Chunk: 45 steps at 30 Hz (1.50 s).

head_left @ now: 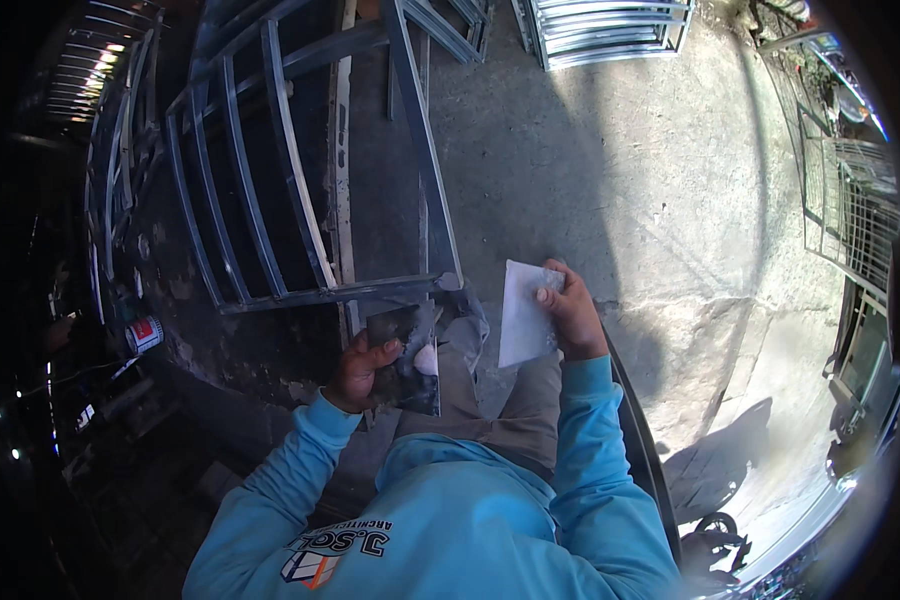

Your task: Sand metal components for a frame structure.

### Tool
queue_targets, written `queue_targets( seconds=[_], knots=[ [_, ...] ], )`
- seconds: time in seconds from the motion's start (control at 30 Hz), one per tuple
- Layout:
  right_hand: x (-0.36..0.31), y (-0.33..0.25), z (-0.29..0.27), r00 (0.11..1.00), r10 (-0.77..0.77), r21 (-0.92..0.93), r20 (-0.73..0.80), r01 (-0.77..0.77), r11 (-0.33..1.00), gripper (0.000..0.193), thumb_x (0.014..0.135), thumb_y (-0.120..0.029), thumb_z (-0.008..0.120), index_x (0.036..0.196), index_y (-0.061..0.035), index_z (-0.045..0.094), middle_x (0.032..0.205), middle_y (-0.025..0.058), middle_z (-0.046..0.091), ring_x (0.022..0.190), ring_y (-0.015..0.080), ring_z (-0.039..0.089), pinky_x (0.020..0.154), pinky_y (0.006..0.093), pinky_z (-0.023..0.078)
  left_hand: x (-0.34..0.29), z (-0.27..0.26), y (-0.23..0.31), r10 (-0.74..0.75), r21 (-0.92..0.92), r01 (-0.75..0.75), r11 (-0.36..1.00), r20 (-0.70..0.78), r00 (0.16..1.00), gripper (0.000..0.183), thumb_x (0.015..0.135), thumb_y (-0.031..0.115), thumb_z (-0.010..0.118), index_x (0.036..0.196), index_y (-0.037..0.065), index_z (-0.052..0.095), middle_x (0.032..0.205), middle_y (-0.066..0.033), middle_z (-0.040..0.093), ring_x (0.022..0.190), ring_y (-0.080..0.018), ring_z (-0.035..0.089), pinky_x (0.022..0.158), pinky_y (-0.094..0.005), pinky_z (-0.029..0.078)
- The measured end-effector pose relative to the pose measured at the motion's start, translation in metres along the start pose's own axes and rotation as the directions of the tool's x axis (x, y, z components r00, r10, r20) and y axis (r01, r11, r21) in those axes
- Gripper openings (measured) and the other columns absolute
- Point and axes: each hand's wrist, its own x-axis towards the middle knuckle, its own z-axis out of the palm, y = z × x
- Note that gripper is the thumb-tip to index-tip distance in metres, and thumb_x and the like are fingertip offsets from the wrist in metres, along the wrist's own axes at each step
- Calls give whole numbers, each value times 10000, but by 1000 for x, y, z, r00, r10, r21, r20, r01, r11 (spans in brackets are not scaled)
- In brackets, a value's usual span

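Observation:
My left hand (pixel 363 372) grips a dark, shiny rectangular plate (pixel 412 388) by its left edge, the thumb lying across its face. A pale pinkish patch shows on that plate, perhaps a reflection. In my right hand (pixel 572 312) is a flat, pale grey rectangular plate (pixel 526 318), pinched at its right side with the thumb on top. The two plates are apart, held over my lap. Just beyond them lies the near corner of a metal bar frame (pixel 360 292); neither hand touches it.
Stacked metal frames (pixel 610 30) stand at the far end of the concrete floor (pixel 660 180). More barred frames (pixel 125 150) lean on the left, near a red and white can (pixel 144 335). Grilles (pixel 860 220) line the right side, with a wheel (pixel 715 525) below.

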Motion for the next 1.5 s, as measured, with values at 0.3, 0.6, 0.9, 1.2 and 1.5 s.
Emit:
queue_targets(
  seconds=[0.3,0.6,0.9,1.2,1.5],
  knots=[
    [-19,-127,73,888,270,-488,372,-61,871,317,730,-191,904,890,-30,684,781,-15,653,731,89,607,674,274,492,-13,124,6,88,-320,-12,947,224,971,453,1016,252,574,1394,11,507,1243,-111,654,1086,-214,668,977,-361,534],
    [-27,-207,138,539,-511,-679,670,722,-129,194,827,52,698,1017,15,687,906,156,699,772,250,701,697,333,542,5,138,72,450,-138,-459,877,-96,888,412,1062,320,496,1345,27,556,1243,-107,652,1144,-213,653,997,-372,546],
    [16,-234,223,495,-278,-560,823,789,-253,355,746,136,669,1051,-33,733,853,107,652,696,244,626,582,342,502,71,147,104,722,45,-728,684,-192,665,423,1038,271,540,1354,-10,554,1245,-161,666,1080,-224,682,991,-389,523],
    [92,-267,253,541,44,-459,840,751,-475,393,680,54,688,1050,-74,731,872,55,605,683,223,593,579,363,504,125,129,123,978,693,-711,119,43,205,397,1034,49,525,1430,77,525,1342,-289,572,1158,-446,622,1030,-468,468],
    [153,-290,252,542,-68,-515,838,742,-429,373,723,80,693,1069,-54,723,855,86,630,704,230,618,598,355,513,145,142,170,763,420,-702,575,34,646,399,1042,195,541,1393,5,543,1301,-230,634,1122,-305,678,993,-389,500]
  ],
)
